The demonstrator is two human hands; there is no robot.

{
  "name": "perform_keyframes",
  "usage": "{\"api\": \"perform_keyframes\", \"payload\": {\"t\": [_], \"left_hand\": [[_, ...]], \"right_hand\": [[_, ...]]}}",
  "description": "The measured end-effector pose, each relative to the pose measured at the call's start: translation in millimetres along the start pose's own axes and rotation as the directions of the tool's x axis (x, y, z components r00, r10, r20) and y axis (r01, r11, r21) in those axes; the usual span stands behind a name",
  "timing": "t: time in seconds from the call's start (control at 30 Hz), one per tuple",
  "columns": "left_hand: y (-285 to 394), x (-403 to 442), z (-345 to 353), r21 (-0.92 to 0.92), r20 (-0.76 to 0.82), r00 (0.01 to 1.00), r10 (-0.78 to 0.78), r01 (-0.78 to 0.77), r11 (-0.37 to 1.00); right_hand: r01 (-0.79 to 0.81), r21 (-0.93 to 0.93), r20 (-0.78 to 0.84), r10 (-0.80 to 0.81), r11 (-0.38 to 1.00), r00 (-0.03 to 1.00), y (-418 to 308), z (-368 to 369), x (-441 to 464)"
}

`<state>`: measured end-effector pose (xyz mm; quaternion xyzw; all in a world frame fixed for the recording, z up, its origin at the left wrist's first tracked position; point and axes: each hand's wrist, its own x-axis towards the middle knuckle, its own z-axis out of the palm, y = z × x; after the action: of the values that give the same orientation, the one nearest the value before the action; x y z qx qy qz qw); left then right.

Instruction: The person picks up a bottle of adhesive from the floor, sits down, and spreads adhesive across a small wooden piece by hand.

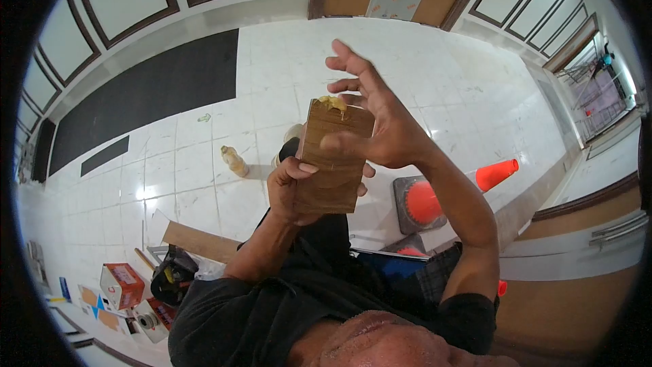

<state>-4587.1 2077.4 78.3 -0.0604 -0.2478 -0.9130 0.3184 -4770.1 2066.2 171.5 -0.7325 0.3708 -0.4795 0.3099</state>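
A flat brown wood-grain piece [333, 180] is held up in front of my body, with a yellowish lump of paste [331, 102] on its top edge. My left hand [288, 190] grips it from below, the thumb on its front face and fingertips showing past its right edge. Beside its upper right part is my right hand [380, 112], fingers spread and raised, the thumb lying over the front face of the piece. Whether that thumb presses on the wood is hard to tell.
Orange traffic cones [424, 202] lie at the right on the white tiled floor [272, 54]. A bottle [234, 162] stands at the left. A wooden plank [197, 241], a black bag [175, 278] and boxes [122, 285] are at the lower left.
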Motion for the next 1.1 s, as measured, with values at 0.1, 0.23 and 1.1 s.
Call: {"api": "perform_keyframes", "payload": {"t": [0.1,0.23,1.1], "left_hand": [[-1.0,2.0,8.9,-0.052,-0.050,0.999,0.023,-0.025,0.998],[1.9,2.7,-3.6,-0.067,0.056,0.998,-0.011,0.015,0.998],[-2.9,2.8,-5.0,-0.055,-0.023,0.992,-0.120,0.119,0.991]], "right_hand": [[0.082,-0.175,0.122,-0.061,0.981,0.991,-2.8,-7.2,2.2],[-0.029,-0.016,0.078,0.030,0.999,0.996,-3.1,-13.2,6.2],[0.102,-0.572,-0.047,-0.156,0.814,0.987,11.4,-73.8,12.6]]}}
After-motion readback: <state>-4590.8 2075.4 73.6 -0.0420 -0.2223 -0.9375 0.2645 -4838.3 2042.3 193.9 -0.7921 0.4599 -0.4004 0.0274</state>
